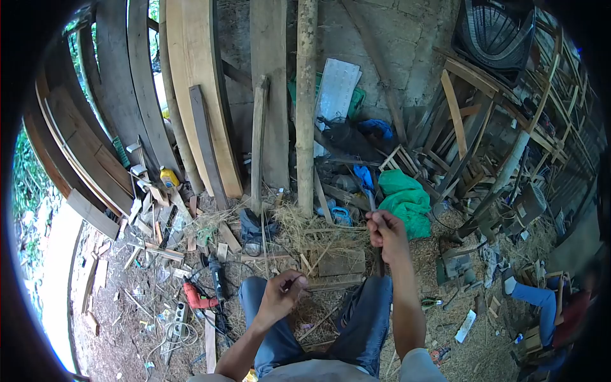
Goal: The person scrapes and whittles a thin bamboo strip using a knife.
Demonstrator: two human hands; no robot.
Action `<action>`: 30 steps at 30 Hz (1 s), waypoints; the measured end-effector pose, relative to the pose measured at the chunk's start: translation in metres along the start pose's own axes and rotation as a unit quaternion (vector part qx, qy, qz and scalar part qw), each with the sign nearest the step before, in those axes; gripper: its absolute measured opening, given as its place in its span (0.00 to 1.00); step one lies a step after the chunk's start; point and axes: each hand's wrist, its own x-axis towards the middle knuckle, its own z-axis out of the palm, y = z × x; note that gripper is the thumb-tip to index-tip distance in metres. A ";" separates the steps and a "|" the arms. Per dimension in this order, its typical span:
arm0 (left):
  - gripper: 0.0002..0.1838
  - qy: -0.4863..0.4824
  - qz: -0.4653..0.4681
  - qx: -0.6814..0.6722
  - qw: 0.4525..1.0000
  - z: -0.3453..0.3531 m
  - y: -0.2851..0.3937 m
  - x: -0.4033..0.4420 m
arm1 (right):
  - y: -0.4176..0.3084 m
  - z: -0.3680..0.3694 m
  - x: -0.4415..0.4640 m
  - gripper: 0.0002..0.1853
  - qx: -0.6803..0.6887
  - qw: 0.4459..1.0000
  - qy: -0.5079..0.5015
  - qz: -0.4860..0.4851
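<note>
My left hand [284, 295] is raised over my left knee, its fingers curled together; whatever it pinches is too small to name. Above my right knee, my right hand [386, 232] is closed around a thin dark rod [372, 198] that points up and away from me. Just beyond that hand lies a green sack [402, 202], with a blue cloth [363, 177] beside the rod's upper end. Between my knees and the wall, a flat wooden block [342, 261] rests on the ground among dry straw.
Left of my legs are a red drill [198, 296], a dark power tool [216, 277] and a power strip [181, 313] with cords. Planks [270, 95] and a wooden post [305, 114] stand ahead. Another person [541, 305] sits at the far right. Wood scraps litter the ground.
</note>
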 end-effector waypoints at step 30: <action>0.07 0.225 0.211 -0.142 0.941 -0.046 0.059 0.105 | 0.019 0.035 -0.020 0.09 -0.485 0.872 0.030 -0.066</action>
